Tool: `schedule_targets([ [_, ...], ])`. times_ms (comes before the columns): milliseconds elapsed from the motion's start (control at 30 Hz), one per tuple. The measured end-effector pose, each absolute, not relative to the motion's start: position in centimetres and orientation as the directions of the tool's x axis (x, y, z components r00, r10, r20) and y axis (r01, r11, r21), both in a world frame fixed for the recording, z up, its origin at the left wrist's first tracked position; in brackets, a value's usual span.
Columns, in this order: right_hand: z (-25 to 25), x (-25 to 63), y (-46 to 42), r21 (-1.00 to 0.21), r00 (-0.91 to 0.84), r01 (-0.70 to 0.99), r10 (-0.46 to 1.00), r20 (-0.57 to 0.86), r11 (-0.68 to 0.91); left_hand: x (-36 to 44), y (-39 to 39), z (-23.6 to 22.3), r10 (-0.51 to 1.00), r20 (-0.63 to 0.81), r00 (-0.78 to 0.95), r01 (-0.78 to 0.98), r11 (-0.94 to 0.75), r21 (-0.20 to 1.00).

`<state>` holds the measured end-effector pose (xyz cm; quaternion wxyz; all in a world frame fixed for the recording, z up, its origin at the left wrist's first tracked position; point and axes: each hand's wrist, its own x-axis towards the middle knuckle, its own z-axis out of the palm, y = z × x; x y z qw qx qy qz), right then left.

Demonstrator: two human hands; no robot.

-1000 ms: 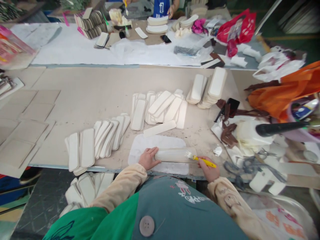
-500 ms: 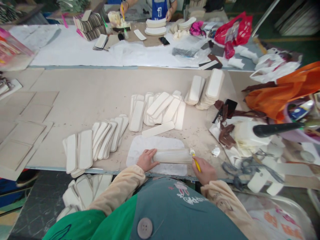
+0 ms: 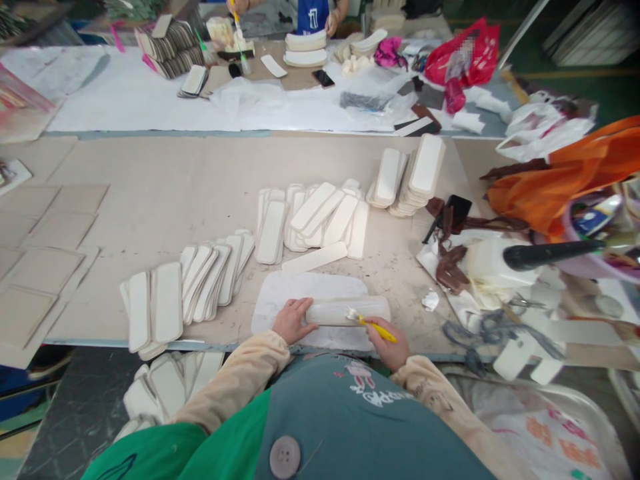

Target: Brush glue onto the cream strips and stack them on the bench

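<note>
A long cream strip [image 3: 350,310] lies across a white mat [image 3: 310,288] at the near edge of the table. My left hand [image 3: 291,320] presses flat on the strip's left end, fingers stretched out. My right hand [image 3: 387,345] is closed round a yellow-handled brush [image 3: 373,325]. The brush's white bristles touch the middle of the strip.
Rows of cream strips [image 3: 200,280] fan out to the left, more lie behind [image 3: 315,217], and stacks [image 3: 413,173] stand at the back right. Scissors [image 3: 493,327], dark scraps and an orange bag [image 3: 565,180] crowd the right. Another person [image 3: 313,13] works across the far table.
My right hand has carried the brush leftward along the strip, from its right end to its middle. My left hand has stayed on the left end.
</note>
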<state>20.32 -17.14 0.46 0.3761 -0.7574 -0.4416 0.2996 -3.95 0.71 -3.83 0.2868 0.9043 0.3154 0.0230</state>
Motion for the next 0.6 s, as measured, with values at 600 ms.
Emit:
schedule_targets([
  [600, 2.2, 21.8, -18.5, -0.723, 0.655, 0.461, 0.747, -0.114, -0.514, -3.7, 0.7, -3.1, 0.581, -0.202, 0.789, 0.584, -0.604, 0.543],
])
